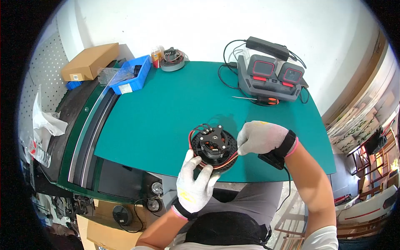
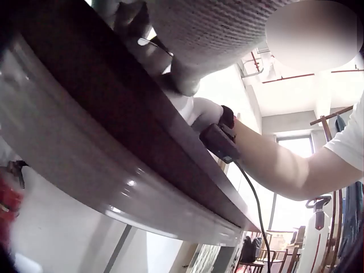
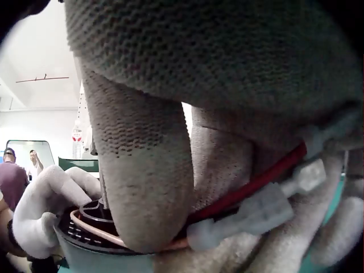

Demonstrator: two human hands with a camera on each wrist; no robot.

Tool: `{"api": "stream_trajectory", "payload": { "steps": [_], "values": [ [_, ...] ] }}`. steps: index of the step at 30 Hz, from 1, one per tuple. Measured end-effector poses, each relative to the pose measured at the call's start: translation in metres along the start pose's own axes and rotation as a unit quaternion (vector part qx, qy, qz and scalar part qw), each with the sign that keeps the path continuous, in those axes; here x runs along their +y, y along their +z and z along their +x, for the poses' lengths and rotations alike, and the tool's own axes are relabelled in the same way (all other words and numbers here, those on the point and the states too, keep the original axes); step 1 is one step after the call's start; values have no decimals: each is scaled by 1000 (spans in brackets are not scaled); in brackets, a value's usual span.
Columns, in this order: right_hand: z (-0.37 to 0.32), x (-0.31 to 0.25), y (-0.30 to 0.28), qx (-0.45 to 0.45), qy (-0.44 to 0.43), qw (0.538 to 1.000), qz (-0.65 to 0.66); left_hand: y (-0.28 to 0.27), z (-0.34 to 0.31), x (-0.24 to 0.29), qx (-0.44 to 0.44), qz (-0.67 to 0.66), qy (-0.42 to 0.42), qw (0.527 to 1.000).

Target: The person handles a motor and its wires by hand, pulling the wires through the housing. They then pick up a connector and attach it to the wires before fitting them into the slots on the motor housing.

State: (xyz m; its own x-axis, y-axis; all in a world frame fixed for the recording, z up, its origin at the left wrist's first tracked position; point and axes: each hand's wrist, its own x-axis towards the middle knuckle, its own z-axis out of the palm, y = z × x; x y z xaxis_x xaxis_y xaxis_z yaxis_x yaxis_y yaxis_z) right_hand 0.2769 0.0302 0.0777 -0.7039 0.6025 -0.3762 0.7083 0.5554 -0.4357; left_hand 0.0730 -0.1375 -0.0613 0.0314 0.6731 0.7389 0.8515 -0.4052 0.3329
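Observation:
A round black motor unit [image 1: 215, 143] with a three-armed bracket on top sits near the table's front edge. My gloved left hand [image 1: 196, 183] grips its near left rim, fingertips over the edge beside the wires. Red and pale wires [image 1: 227, 162] loop around the unit's rim toward the right. My gloved right hand [image 1: 262, 137] pinches their ends at the unit's right side. In the right wrist view, the red wire [image 3: 250, 185] and a clear connector sleeve [image 3: 244, 222] run beneath the fingers. The left wrist view shows mostly the table edge [image 2: 142, 142].
A charging station [image 1: 268, 79] holds two screened devices at the back right, with a screwdriver [image 1: 266, 101] before it. Another motor unit [image 1: 172, 60] stands at the back, near a blue bin [image 1: 133, 77]. A cardboard box [image 1: 89, 62] lies at the far left.

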Motion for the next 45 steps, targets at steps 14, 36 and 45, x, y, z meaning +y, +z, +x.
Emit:
{"api": "stream_trajectory", "payload": {
  "steps": [14, 36, 45],
  "values": [
    [-15, -9, 2, -4, 31, 999, -43, -13, 23, -27, -36, -50, 71, 996],
    [30, 11, 73, 270, -227, 914, 198, -29, 36, -21, -82, -60, 84, 991],
    [17, -2, 79, 323, -161, 920, 153, -30, 28, -9, -70, -22, 85, 994]
  ]
}}
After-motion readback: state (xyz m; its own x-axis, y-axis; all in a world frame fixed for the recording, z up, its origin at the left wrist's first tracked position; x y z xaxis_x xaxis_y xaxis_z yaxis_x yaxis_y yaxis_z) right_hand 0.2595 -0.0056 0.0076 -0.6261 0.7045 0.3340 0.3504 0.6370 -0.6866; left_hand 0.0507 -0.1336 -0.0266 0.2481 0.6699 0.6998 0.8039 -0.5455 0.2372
